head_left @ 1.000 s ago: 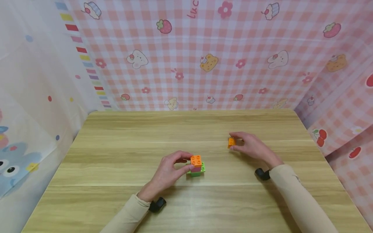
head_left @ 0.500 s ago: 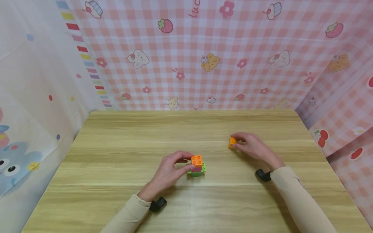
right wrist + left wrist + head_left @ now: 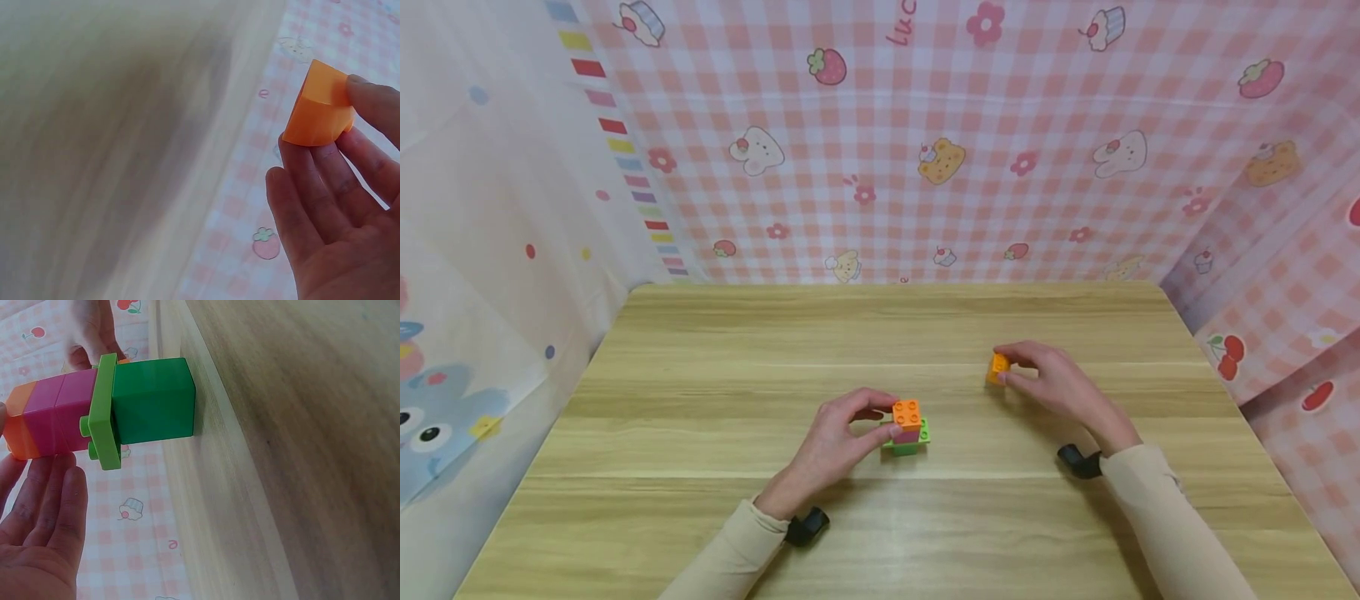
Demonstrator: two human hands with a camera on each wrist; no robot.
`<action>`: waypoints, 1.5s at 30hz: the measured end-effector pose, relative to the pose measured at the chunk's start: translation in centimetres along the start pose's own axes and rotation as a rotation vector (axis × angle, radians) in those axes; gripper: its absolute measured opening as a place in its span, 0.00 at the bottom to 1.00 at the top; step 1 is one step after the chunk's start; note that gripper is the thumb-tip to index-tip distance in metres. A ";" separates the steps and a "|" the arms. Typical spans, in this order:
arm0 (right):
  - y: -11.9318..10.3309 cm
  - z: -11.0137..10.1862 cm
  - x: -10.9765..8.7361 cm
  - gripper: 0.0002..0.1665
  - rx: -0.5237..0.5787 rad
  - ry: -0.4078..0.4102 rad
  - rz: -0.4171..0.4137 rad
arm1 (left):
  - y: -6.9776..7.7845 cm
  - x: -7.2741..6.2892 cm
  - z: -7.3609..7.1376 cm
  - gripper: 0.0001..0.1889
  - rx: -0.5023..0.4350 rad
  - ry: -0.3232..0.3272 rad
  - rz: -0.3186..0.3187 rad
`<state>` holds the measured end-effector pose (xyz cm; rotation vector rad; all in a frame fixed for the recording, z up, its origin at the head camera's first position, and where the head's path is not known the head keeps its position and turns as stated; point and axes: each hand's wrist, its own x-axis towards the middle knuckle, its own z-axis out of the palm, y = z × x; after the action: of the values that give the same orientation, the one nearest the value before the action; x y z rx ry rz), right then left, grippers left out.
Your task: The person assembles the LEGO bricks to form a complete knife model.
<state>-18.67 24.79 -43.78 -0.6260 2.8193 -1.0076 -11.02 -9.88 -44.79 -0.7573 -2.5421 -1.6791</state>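
A small stack of toy building bricks stands upright left of centre on the table, and my left hand (image 3: 835,437) grips its upper part between thumb and fingers. From the top, an orange brick (image 3: 906,414), two magenta bricks (image 3: 59,415), a flat lime-green plate (image 3: 105,412) and a dark green brick (image 3: 154,400) make up the stack. The lowest brick's underside is at or very near the tabletop. Farther back and to the right, my right hand (image 3: 1048,375) pinches a loose orange brick (image 3: 322,106), which appears just off the table.
The wooden table (image 3: 737,333) reaches back to a pink checked curtain (image 3: 880,125). Black wrist cameras sit under both wrists, the left camera (image 3: 807,527) and the right camera (image 3: 1079,461) close above the tabletop.
My right thumb has come onto the loose orange brick, which has risen and tilted slightly. The right wrist has shifted a little right and toward me. My left hand and the stack have stayed put.
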 end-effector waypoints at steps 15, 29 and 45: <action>-2.6 0.0 -0.5 0.24 -0.017 0.074 -0.094 | -0.1 -0.1 0.1 0.16 -0.005 0.002 -0.001; -5.3 0.1 -1.4 0.24 0.001 0.116 -0.193 | -0.3 0.0 0.1 0.16 0.014 0.004 0.011; -7.9 0.2 -2.0 0.24 0.010 0.137 -0.316 | -0.2 0.0 0.0 0.16 0.009 -0.007 0.007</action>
<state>-14.07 19.90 -39.10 -1.0661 2.8879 -1.1519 -11.09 -9.98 -44.94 -0.7726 -2.5471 -1.6644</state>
